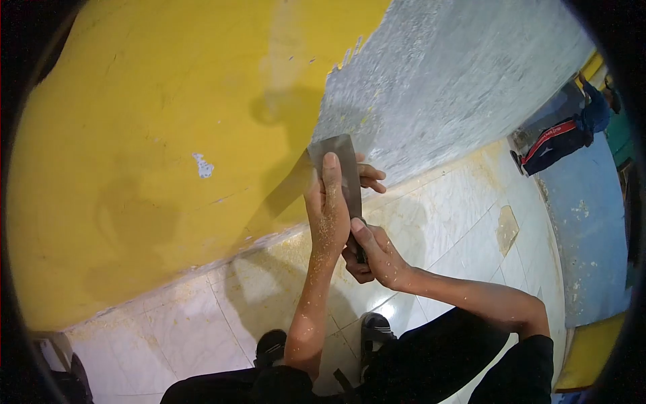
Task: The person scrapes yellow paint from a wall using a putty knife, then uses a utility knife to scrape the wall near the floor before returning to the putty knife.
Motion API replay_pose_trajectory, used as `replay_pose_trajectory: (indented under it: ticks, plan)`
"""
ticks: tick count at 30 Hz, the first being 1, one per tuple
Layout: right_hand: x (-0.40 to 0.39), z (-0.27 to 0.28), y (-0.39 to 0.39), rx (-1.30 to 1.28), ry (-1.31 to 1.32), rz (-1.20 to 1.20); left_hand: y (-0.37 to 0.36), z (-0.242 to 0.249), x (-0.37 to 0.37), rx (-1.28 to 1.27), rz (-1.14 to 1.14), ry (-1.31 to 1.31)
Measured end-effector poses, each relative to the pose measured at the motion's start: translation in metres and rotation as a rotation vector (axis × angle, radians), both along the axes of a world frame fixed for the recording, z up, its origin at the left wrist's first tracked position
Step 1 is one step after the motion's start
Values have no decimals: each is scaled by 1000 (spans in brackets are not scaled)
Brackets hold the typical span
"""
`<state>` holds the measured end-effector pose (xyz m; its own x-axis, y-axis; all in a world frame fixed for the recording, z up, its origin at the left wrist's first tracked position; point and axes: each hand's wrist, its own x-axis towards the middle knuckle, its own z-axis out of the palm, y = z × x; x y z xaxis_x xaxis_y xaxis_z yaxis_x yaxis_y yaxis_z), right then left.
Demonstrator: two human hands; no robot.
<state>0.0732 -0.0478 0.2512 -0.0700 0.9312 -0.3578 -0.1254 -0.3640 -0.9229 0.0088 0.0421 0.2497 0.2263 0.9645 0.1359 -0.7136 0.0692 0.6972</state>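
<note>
My right hand (383,259) is wrapped round the lower end of a flat, dark grey metal scraper (346,155). My left hand (326,209) clasps the blade higher up, thumb flat along its near face and fingers showing past its right side. The scraper's upper end lies against the wall, at the border between the yellow paint (168,135) and the bare grey surface (431,81). Pale paint crumbs cling to my left wrist and forearm. The handle is mostly hidden by my right hand.
Paint flakes litter the white tiled floor (188,330) along the wall's foot. One tile has a broken, tan patch (507,229). At the far right another person (562,138) in dark clothes is by a wall. My shoes (271,347) stand close below my hands.
</note>
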Motion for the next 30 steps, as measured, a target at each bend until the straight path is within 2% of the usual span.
replay_pose_trajectory:
  ticks: [5,9,13,18,22,27,30]
  plan:
    - [-7,13,-1,-27,-4,-52,-1,14,-14,20,-84,132]
    - [-8,10,-4,-34,-28,-60,-5,-1,-2,-30,-54,136]
    - [-5,12,2,-19,0,-46,-4,24,-14,-55,-48,105]
    - [-1,1,2,-47,17,-66,0,3,-1,-22,-41,81]
    - [-5,12,4,-22,13,-39,-2,26,-8,-55,21,73]
    - [4,-4,1,-30,4,-49,1,14,-5,-12,-37,71]
    - [-7,16,3,18,39,-29,3,28,-7,15,8,79]
